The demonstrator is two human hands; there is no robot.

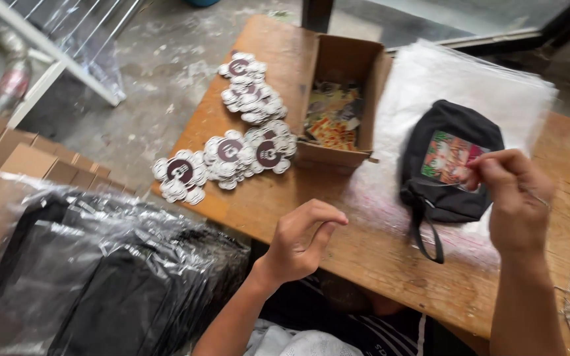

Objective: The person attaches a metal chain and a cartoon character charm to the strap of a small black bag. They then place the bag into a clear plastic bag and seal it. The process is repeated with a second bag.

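Right hand [510, 198] raised over black pouch [444, 165], fingertips pinched on something too small to tell, left hand [301, 242] hovering empty above wooden table [364, 244], fingers loosely curled, pouch on plastic sheets [470, 79], cardboard box [341, 99] and flower-shaped tags [232, 151] beside

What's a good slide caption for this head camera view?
Right hand pinches at a black pouch on clear bags; left hand hovers empty.

A worn wooden table [377, 257] stands on a stained concrete floor [166, 72] in daylight.
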